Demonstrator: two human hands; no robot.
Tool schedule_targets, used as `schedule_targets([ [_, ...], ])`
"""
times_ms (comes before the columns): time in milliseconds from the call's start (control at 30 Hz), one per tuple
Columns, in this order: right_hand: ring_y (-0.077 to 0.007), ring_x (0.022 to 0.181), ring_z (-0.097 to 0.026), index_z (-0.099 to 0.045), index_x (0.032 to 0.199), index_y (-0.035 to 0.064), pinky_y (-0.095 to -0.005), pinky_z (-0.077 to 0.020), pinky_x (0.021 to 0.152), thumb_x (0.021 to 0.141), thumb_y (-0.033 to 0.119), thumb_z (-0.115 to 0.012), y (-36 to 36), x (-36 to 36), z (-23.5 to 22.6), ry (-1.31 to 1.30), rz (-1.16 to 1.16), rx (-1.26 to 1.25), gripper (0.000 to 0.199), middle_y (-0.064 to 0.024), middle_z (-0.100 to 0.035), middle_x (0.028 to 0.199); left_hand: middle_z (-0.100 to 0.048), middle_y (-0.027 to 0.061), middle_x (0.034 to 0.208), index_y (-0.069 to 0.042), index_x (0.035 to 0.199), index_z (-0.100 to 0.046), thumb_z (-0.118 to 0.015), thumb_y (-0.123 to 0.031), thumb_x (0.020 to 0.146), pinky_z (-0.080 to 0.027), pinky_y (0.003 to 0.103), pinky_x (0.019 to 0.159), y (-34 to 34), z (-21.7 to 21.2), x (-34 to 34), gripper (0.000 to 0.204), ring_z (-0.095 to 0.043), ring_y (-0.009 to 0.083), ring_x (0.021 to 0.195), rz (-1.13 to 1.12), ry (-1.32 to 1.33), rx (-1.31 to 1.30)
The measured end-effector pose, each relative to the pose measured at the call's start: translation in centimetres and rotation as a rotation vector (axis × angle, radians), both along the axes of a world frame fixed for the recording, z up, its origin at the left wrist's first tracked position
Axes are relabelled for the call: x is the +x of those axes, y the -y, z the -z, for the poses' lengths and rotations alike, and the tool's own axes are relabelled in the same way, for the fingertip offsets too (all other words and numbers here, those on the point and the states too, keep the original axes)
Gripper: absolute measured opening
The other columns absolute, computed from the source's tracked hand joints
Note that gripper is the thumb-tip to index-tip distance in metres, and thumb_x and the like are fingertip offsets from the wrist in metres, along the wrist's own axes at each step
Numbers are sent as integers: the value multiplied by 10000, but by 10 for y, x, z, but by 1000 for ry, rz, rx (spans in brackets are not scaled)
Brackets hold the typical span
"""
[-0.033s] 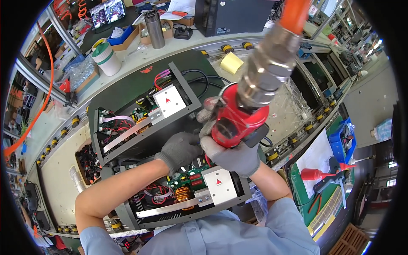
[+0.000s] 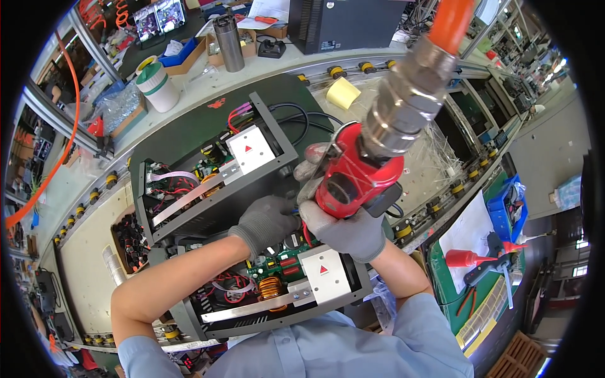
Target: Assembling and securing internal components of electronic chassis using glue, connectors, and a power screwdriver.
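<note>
My right hand, in a grey glove, grips a red powered screwdriver that hangs from a metal coupling and an orange hose. My left hand, also gloved, rests on the edge between two open black electronics chassis. The near chassis shows a green circuit board, a copper coil and a white square module. The far chassis holds another white module and coloured wires. The tool's tip is hidden behind my hands.
A tape roll, a steel cup and a black box stand at the back of the bench. A yellow pad lies near the conveyor rollers. Right of me, a green mat holds a red bottle and pliers.
</note>
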State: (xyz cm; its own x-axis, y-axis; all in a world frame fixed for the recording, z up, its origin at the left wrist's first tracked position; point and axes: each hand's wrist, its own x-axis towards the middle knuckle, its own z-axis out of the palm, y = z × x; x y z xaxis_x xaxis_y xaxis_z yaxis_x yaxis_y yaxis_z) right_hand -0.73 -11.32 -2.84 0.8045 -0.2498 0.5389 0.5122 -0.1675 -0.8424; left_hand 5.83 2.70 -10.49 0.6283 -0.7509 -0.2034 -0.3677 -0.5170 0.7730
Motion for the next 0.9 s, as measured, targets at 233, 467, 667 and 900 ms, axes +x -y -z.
schedule_targets([
  [233, -146, 669, -563, -536, 1025, 3, -268, -480, 655, 584, 69, -673, -6, 0, -1, -94, 12, -19, 467, -93, -597, 813, -622, 200, 837, -18, 914, -650, -595, -269, 751, -477, 377, 742, -4, 7, 3, 304, -609, 329, 796, -4, 29, 132],
  [467, -127, 884, -542, -424, 1150, 0, -237, -463, 721, 662, -151, -543, 2, -8, 6, -213, -192, -19, 524, -115, -547, 1016, -627, 203, 834, -22, 898, -655, -587, -272, 754, -478, 382, 741, 3, 0, 1, 296, -611, 333, 789, 14, -65, 132],
  [667, -135, 709, -593, -543, 1034, 19, -245, -479, 662, 635, 47, -677, -6, -2, -10, -49, -51, -24, 421, -65, -603, 889, -631, 192, 885, -17, 872, -652, -580, -290, 764, -477, 399, 755, 2, -31, 5, 302, -610, 332, 816, 38, 23, 359],
  [900, -146, 585, -520, -341, 1257, 27, -238, -424, 518, 711, 76, -659, 32, 4, -74, 307, -431, 424, 634, -129, -514, 1086, -564, 93, 885, 30, 1069, -508, -547, -82, 820, -464, 269, 664, -46, -107, -5, 276, -551, 154, 775, -214, -791, -377],
])
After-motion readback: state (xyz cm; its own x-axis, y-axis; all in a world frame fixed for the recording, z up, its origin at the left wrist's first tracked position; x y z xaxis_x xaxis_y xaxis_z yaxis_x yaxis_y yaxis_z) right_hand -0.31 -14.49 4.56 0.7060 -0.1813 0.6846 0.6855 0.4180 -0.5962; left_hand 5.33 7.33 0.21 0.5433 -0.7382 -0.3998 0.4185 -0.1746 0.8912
